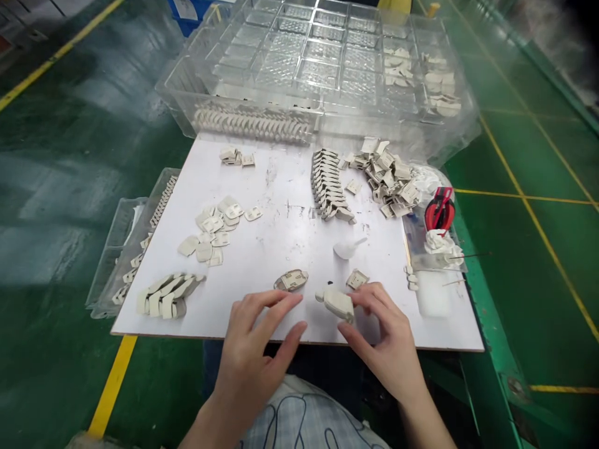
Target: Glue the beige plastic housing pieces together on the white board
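Note:
Between the thumb and fingertips of my right hand (pixel 381 330) is a beige plastic housing (pixel 336 302) with a narrow knob at its left end. My left hand (pixel 264 337) holds nothing; its thumb and fingers are spread. Just beyond its fingertips lies an oval beige shell (pixel 291 280), hollow side up. A small square plastic plate (pixel 358 279) rests behind my right fingers. Farther back on the white board (pixel 262 187) sits a small white squeeze bottle (pixel 346 249) with a thin nozzle pointing right.
Loose flat covers (pixel 213 227) lie at left, behind a row of joined-looking housings (pixel 171 296). A stacked row (pixel 330 187) and a heap of plates (pixel 386 178) occupy the back right. Clear divided trays (pixel 322 56) stand behind. Red-black tape roll (pixel 440 212) and white block (pixel 433 296) are right.

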### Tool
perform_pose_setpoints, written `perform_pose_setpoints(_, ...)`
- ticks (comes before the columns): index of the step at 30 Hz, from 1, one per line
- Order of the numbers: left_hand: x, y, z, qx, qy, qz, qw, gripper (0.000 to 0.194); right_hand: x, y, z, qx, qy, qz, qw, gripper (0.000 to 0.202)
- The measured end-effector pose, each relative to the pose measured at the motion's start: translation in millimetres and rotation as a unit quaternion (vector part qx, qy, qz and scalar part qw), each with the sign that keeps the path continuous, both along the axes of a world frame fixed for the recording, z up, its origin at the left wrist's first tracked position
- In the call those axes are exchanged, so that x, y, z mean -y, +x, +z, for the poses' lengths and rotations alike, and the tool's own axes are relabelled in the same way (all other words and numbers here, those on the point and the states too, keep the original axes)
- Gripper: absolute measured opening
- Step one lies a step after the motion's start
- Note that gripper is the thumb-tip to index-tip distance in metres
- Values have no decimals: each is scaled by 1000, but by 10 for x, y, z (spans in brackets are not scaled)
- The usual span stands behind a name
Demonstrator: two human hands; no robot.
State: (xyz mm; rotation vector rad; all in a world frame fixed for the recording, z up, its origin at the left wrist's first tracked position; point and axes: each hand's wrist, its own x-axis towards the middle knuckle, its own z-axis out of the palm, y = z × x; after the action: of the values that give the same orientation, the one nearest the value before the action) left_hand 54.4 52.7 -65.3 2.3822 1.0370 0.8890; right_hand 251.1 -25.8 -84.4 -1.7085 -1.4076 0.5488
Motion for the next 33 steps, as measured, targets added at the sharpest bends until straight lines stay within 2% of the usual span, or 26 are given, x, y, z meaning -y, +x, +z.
perform_pose_setpoints(2, 75, 36, 4, 30, -48, -13, 998, 26, 48, -45, 96, -113, -45, 30, 992, 13)
perform_pose_setpoints(4, 114, 69, 16, 60, -78, -20, 995, 31, 78, -88, 157, -174, -77, 50, 980, 16)
perform_pose_setpoints(6, 113, 85, 30, 93, -79, -30, 992, 35, 88, -122, 186, -192, -93, 59, 975, 16)
perform_pose_setpoints(10, 43, 51, 45, 132, -28, -76, 988, 20, 93, -164, 201, -196, -93, 65, 974, 18)
perform_pose_setpoints(13, 19, 0, 28, 134, 10, -93, 987, 17, 116, -194, 205, -218, -90, 70, 969, 28)
perform_pose_setpoints(15, 40, -24, -3, 145, 7, -85, 986, 17, 138, -223, 211, -229, -82, 64, 968, 36)
perform_pose_setpoints(18, 108, -39, -70, 194, -23, -46, 980, 22, 153, -278, 242, -223, -54, 57, 972, 43)
perform_pose_setpoints(20, 147, -42, -118, 228, -37, -21, 973, 24, 137, -320, 288, -204, -28, 52, 977, 36)
perform_pose_setpoints(23, 168, -57, -175, 252, -30, -25, 967, 23, 83, -378, 382, -139, 19, 39, 989, 18)
perform_pose_setpoints(25, 173, -83, -193, 255, -43, -21, 966, 28, 49, -403, 432, -94, 55, 37, 993, 15)
perform_pose_setpoints(27, 195, -119, -193, 268, -119, 2, 956, 44, 36, -413, 449, -67, 92, 32, 993, 20)
perform_pose_setpoints(29, 243, -150, -183, 291, -258, 8, 921, 61, 47, -410, 431, -63, 117, 32, 991, 28)
perform_pose_setpoints(31, 306, -155, -180, 312, -413, -30, 855, 66, 68, -403, 390, -69, 126, 42, 989, 34)
perform_pose_setpoints(33, 364, -119, -196, 323, -525, -71, 784, 68, 84, -406, 344, -68, 133, 60, 987, 37)
